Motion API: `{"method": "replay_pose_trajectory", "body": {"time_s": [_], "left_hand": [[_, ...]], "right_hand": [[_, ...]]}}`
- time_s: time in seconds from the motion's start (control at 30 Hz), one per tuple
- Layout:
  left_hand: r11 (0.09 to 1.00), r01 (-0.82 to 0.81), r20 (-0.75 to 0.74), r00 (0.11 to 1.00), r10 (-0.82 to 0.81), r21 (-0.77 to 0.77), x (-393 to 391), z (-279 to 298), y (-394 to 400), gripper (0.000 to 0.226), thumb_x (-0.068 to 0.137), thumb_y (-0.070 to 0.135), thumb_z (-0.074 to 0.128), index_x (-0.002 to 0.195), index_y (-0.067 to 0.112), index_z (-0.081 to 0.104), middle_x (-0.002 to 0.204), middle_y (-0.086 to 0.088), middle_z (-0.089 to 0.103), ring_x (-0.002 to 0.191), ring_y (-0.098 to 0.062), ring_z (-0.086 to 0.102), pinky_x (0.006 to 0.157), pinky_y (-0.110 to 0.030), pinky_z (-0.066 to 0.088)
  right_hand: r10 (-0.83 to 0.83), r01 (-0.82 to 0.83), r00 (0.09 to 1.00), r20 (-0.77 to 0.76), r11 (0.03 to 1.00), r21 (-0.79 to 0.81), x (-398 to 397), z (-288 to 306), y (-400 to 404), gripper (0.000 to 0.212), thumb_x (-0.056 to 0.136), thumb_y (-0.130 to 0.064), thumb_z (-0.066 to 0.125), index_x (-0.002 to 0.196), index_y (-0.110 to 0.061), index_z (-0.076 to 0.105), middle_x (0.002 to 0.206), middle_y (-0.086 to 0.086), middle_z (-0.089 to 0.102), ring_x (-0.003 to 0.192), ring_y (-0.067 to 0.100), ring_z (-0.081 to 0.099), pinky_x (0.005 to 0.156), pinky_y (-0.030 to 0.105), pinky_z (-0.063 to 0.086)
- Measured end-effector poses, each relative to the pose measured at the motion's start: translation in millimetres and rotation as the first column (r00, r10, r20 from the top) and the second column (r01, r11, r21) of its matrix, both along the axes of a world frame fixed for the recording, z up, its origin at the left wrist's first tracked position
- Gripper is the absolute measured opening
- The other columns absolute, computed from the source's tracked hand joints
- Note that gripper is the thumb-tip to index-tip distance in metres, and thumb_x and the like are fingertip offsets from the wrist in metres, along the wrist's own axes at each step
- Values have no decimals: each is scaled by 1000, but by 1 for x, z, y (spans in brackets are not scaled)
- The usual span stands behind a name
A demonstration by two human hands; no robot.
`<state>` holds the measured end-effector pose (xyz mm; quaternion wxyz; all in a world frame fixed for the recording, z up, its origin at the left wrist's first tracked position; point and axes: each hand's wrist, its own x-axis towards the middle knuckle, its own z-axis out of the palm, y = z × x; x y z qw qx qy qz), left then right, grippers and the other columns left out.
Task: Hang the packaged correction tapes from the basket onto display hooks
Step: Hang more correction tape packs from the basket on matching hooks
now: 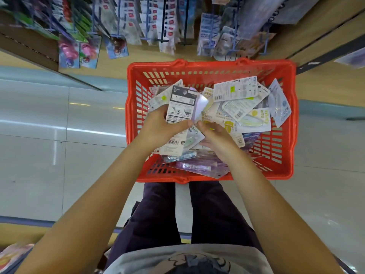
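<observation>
- Pale glossy floor tiles (39,155) are seen underfoot, with wood-toned shelving (316,36) rising at the top of the view.
- Display hooks (164,26) are mounted on the shelving, and many blurred carded packs (134,20) are hung from them in rows.
- Pink and blue blister packs (79,54) are hung at the left end of the display.
- A red plastic basket (211,66) with slotted walls is set on the floor just below the hooks, in front of the person's dark trousers (197,210).
- The basket is filled with a loose pile of packaged correction tapes (243,107), most lying back-side up with barcodes showing; a few purple packs (197,167) are seen at the near edge.
- A fanned bunch of packs (181,103) is held above the pile by the left hand (162,125), with the fingers curled behind them and the thumb pressed across the front of a card with a black header.
- The right hand (217,139) is placed just beside the left, its fingers bent, and the lower corner of the held bunch is touched by the thumb tip; whether a pack is pinched by it cannot be told.
- A grey printed shirt (197,260) is visible at the bottom edge.
</observation>
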<state>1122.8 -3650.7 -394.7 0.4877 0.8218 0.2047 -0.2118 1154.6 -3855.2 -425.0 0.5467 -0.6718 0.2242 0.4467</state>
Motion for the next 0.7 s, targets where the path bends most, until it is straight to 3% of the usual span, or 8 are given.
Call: {"method": "replay_pose_trajectory", "body": {"time_s": [0.07, 0.13, 0.27, 0.43, 0.5, 0.57, 0.63, 0.7], "left_hand": [[1000, -18, -15, 1000, 18, -16, 7, 0, 3, 44, 84, 31, 86, 122, 17, 68, 105, 14, 72, 86, 17, 64, 72, -8, 49], [999, -49, -39, 998, 49, 11, 12, -3, 6, 55, 80, 34, 89, 125, 13, 66, 112, 8, 74, 97, -1, 69, 77, -17, 53], [991, -2, -18, 1000, 4, 136, 15, -16, 6, 72, 74, 35, 93, 134, 11, 63, 100, 8, 66, 92, -13, 65, 62, -5, 39], [925, 168, 105, 971, -215, 340, 12, -29, 6, 88, 75, 51, 89, 149, 20, 53, 111, -5, 71, 96, -23, 66, 74, -31, 50], [911, 164, 78, 975, -207, 377, 9, -37, 7, 66, 79, 47, 86, 130, 9, 67, 105, -11, 70, 98, -28, 64, 79, -38, 53], [919, 152, 53, 982, -184, 364, 6, -41, 7, 51, 81, 40, 86, 114, 4, 71, 105, -12, 70, 104, -30, 62, 85, -39, 53], [943, 120, 51, 988, -143, 311, 3, -42, 6, 52, 80, 38, 88, 118, 6, 70, 107, -8, 71, 101, -28, 65, 86, -45, 56], [953, 102, 56, 991, -123, 284, 1, -39, 3, 59, 79, 39, 88, 125, 9, 68, 111, -5, 72, 100, -24, 67, 88, -44, 56]], "right_hand": [[8, -9, 1000, 30, 999, 42, -1, 2, 4, 111, 55, -88, 74, 138, -17, 57, 137, -5, 62, 122, 9, 61, 92, 31, 56], [62, -65, 997, 53, 996, 69, 0, 7, 10, 78, 70, -81, 66, 126, -27, 66, 126, -13, 67, 119, 4, 61, 85, 28, 52], [121, -125, 988, 94, 991, 40, 5, 10, 17, 40, 89, -67, 59, 108, -34, 70, 108, -15, 74, 103, 0, 64, 84, 28, 46], [77, -79, 997, 28, 994, 70, 2, 6, 18, 34, 91, -52, 68, 119, -34, 60, 114, -21, 63, 122, 9, 58, 100, 34, 47], [54, -50, 998, -38, 993, 107, -1, 4, 14, 48, 92, -34, 74, 134, -33, 50, 119, -18, 60, 115, 5, 60, 93, 29, 50], [80, -74, 995, -58, 993, 92, -6, -2, 9, 77, 88, -18, 79, 151, -32, 38, 126, -10, 58, 116, 9, 62, 97, 35, 53], [67, -65, 997, -27, 996, 57, -8, 0, 7, 75, 86, -2, 78, 146, -33, 43, 108, -10, 61, 96, -1, 67, 84, 25, 57], [22, -22, 999, 49, 1000, -14, -8, 1, 7, 56, 85, 0, 78, 129, -26, 55, 97, -10, 64, 78, -8, 65, 68, 15, 52]]}}
